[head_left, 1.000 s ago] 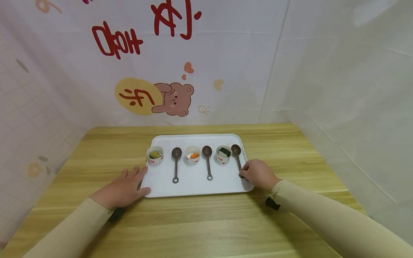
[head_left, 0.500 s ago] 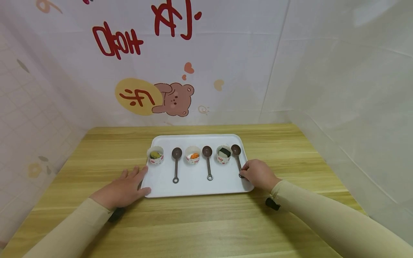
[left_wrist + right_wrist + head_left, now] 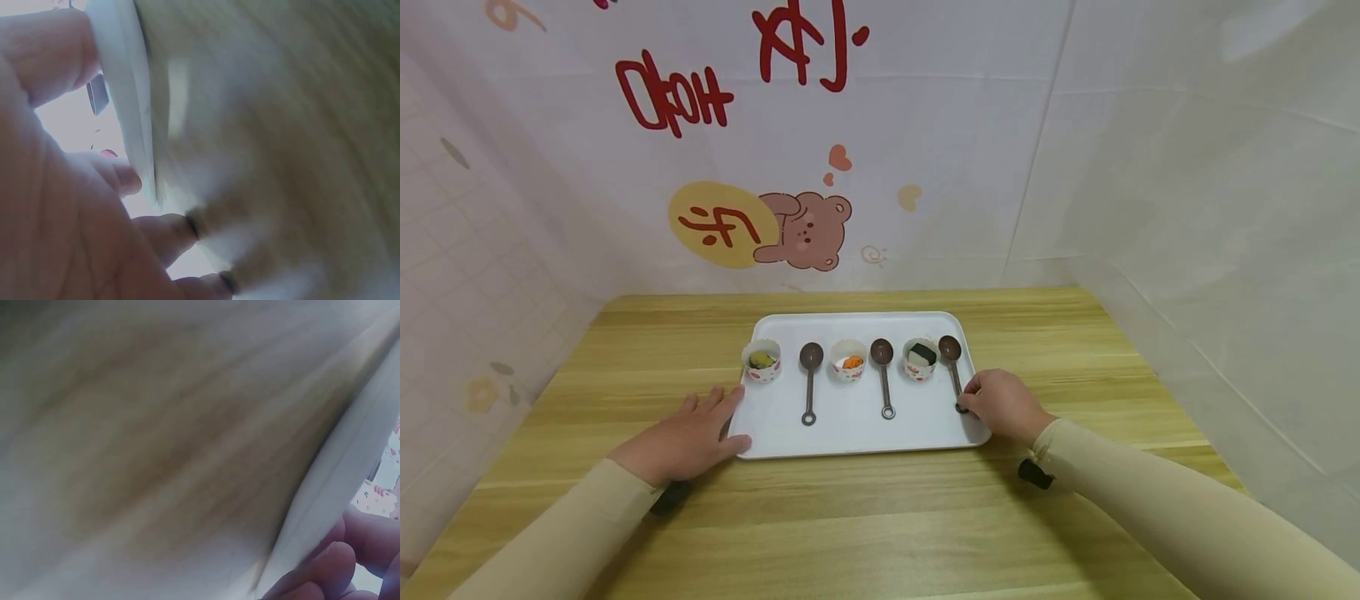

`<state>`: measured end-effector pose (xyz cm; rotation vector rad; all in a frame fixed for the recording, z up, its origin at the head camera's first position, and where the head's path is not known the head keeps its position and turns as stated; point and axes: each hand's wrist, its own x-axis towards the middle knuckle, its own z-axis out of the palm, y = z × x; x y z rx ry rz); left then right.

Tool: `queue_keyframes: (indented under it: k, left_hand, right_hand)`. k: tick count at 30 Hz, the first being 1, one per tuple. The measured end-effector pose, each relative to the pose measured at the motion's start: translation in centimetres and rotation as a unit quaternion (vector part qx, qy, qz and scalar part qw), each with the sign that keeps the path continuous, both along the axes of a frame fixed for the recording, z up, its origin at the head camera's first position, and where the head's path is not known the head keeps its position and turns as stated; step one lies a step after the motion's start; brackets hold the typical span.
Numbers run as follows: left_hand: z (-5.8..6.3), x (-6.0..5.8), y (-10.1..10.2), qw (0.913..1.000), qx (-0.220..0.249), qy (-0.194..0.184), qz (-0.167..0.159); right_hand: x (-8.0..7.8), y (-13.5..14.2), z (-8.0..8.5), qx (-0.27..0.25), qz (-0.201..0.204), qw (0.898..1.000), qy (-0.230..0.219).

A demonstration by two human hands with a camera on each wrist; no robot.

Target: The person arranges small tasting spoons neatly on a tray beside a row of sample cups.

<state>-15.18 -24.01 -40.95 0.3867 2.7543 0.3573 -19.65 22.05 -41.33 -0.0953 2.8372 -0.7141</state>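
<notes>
On a white tray (image 3: 850,437) lie three brown measuring spoons: a left one (image 3: 810,358), a middle one (image 3: 882,353) and a right one (image 3: 951,350). My right hand (image 3: 1006,407) pinches the ringed handle end of the right spoon, at the tray's right side. My left hand (image 3: 685,439) lies with spread fingers at the tray's left rim, thumb on its front corner; the left wrist view shows those fingers along the tray wall (image 3: 128,75). In the right wrist view curled fingers (image 3: 331,565) show beside the tray wall, the spoon hidden.
Three patterned paper cups alternate with the spoons: a left cup (image 3: 763,375) with something green, a middle cup (image 3: 848,375) with something orange, a right cup (image 3: 920,373) with a white piece banded dark. Beneath is a wooden table (image 3: 850,525); a printed curtain (image 3: 940,167) hangs behind.
</notes>
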Motion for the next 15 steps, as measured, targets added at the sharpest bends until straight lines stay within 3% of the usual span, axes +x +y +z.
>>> queue_keyframes:
  k: [8,15]
  left_hand:
    - [-0.4,-0.5,-0.3,0.9994,0.021,0.028,0.007]
    - [0.6,-1.0,0.1,0.9915,0.059,0.111,0.032]
  right_hand:
    - [-0.3,-0.1,1.2,0.024,-0.003,0.998,0.061]
    - [-0.9,0.0,1.7,0.02,0.001,0.993,0.117]
